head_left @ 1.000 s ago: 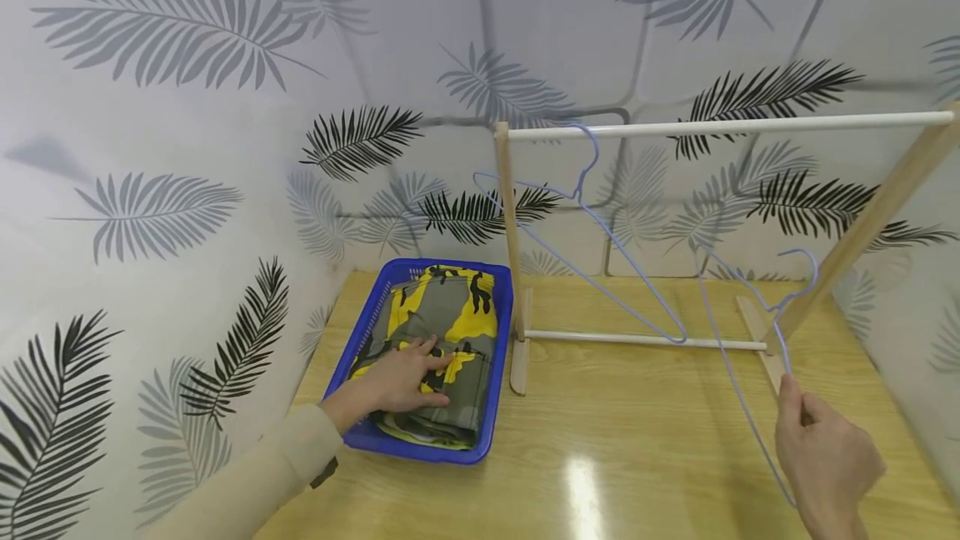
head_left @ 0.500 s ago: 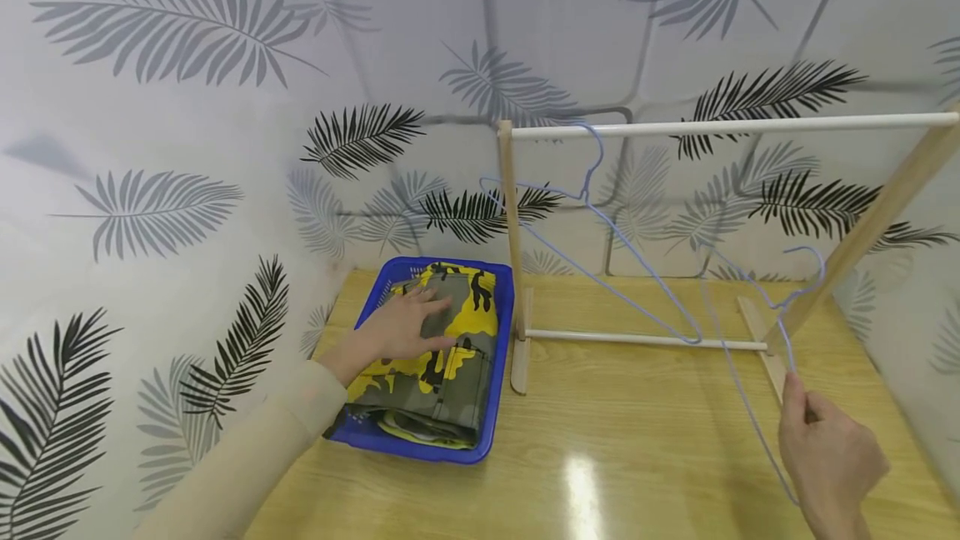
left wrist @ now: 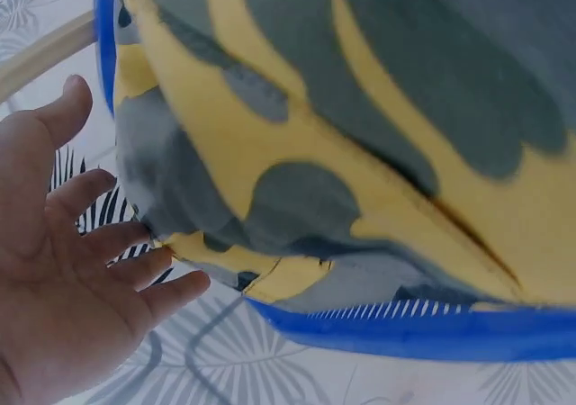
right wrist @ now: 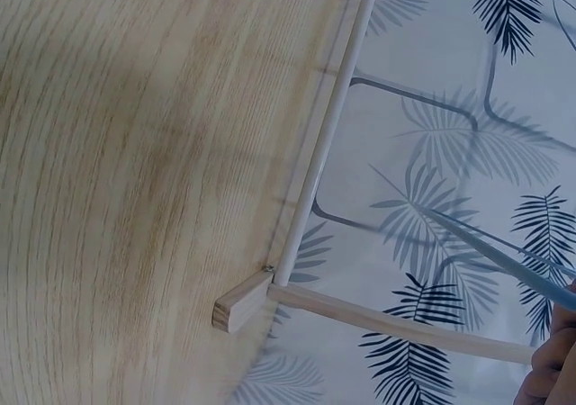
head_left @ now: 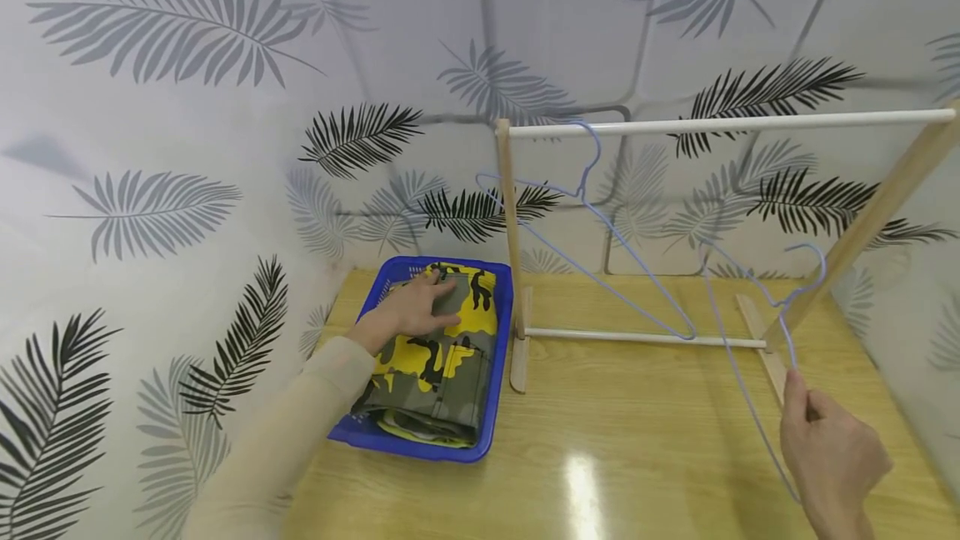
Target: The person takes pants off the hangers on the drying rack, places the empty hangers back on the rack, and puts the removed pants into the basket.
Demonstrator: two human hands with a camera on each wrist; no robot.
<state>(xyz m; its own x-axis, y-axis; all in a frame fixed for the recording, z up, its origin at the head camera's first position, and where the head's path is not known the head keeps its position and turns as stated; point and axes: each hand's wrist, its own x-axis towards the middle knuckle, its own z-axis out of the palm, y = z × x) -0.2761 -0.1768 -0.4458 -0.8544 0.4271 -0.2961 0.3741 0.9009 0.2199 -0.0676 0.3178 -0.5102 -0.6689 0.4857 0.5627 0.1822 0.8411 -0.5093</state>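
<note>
My left hand (head_left: 412, 309) is spread over the far left part of a folded camouflage garment (head_left: 468, 386), coloured yellow, grey and black. The garment lies in a blue plastic basket (head_left: 491, 419). In the left wrist view the left hand (left wrist: 81, 270) has its fingers loosely extended at the edge of the cloth (left wrist: 306, 198). A thin light-blue clothes hanger (head_left: 738, 382) is in my right hand (head_left: 832, 452), which grips its wire with the hook pointing up. Only some fingers of the right hand (right wrist: 553, 360) show in the right wrist view.
A wooden rack with a white top rail (head_left: 720, 124) and a lower rail (head_left: 637, 338) stands behind. Another blue hanger (head_left: 637, 269) hangs at the rail's left end. The wooden table (head_left: 622, 440) meets a leaf-patterned wall (head_left: 420, 40).
My left hand has slid away from me over the garment, from its middle to its far part. The right hand keeps its hold on the hanger, nearly still.
</note>
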